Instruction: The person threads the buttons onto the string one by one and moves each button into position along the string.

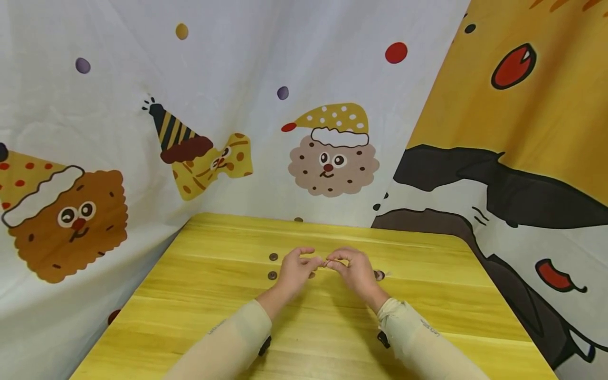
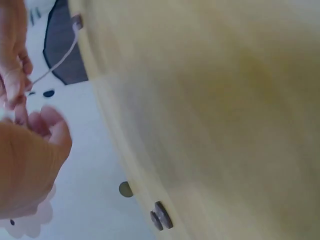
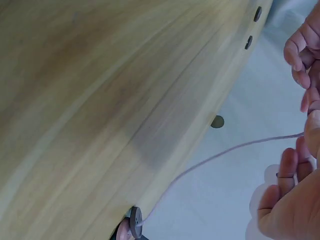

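Observation:
In the head view the left hand [image 1: 295,270] and the right hand [image 1: 355,270] meet fingertip to fingertip above the wooden table. The right thumb and finger pinch a thin pale pink cord [image 3: 225,151]. The left fingertips seem to pinch the cord's end beside them, mostly hidden by the fingers. From the right hand the cord sags to a dark button [image 3: 136,221], with a pinkish round piece [image 3: 123,230] against it; whether it passes through both I cannot tell. Two more dark buttons, one farther back [image 1: 273,257] and one nearer [image 1: 272,275], lie left of the left hand.
The yellow wooden table [image 1: 304,327] reaches back to a white cloth [image 1: 237,68] printed with cartoon biscuits and dots. Along the right side hangs a yellow, black and white part of the cloth [image 1: 546,132]. Both forearms lie over the table's front.

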`<state>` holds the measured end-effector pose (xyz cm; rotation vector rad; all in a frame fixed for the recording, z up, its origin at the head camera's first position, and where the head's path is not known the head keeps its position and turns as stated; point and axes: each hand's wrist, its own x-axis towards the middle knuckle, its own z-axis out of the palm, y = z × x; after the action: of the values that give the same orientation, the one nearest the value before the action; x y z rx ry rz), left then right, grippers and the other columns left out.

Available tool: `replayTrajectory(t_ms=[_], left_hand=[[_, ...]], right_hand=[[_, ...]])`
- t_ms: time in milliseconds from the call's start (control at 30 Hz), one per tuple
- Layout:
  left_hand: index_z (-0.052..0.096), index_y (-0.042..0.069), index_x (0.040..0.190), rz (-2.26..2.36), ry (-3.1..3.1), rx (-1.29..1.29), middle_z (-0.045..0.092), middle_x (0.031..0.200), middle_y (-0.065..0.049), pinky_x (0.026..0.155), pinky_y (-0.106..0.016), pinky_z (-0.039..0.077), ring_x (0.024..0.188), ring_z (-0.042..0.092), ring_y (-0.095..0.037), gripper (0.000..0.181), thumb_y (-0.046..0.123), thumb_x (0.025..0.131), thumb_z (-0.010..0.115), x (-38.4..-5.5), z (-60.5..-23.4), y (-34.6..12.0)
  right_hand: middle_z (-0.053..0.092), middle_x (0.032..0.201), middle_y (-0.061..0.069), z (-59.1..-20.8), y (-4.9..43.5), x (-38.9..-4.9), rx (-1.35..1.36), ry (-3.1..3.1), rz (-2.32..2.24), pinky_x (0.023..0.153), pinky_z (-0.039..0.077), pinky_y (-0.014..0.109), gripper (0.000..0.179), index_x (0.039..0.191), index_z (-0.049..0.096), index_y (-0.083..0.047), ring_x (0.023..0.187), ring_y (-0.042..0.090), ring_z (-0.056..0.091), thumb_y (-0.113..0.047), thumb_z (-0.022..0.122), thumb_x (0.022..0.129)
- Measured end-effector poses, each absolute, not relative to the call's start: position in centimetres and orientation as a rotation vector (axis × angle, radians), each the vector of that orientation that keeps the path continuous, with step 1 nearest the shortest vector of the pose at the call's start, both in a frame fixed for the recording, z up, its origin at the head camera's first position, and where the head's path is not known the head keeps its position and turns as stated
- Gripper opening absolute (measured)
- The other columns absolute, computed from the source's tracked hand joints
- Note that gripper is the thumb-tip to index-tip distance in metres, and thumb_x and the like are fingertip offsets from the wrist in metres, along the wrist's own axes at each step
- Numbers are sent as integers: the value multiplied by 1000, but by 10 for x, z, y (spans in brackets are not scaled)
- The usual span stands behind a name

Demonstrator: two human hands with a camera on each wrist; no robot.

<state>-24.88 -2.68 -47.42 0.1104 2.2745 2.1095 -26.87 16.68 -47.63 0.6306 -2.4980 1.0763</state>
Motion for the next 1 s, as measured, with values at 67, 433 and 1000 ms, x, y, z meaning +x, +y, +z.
replayTrajectory(t_ms=[67,433,1000], left_hand=[[57,0,144,2137,2137,48,76,123,-19,90,-44,64,113,74,-34,49,20,102,76,-251,-471,-29],[57,1,142,2097,2059,11,74,121,-17,91,-43,63,113,72,-37,52,16,98,80,-256,-466,-32],[62,2,133,2169,2176,-118,74,114,-15,78,-36,60,103,72,-32,43,15,96,81,-252,-467,-24]], right_hand=[[81,99,-5,-478,168,-271,712,-2431,1055,79,63,32,7,96,84,-21,93,15,76,-16,84,90],[83,93,-7,-481,170,-274,869,-2340,984,81,63,38,10,95,86,-20,89,13,76,-15,88,87],[77,105,-5,-475,163,-264,656,-2673,1184,90,62,47,20,122,76,-18,102,19,74,-20,75,103]])
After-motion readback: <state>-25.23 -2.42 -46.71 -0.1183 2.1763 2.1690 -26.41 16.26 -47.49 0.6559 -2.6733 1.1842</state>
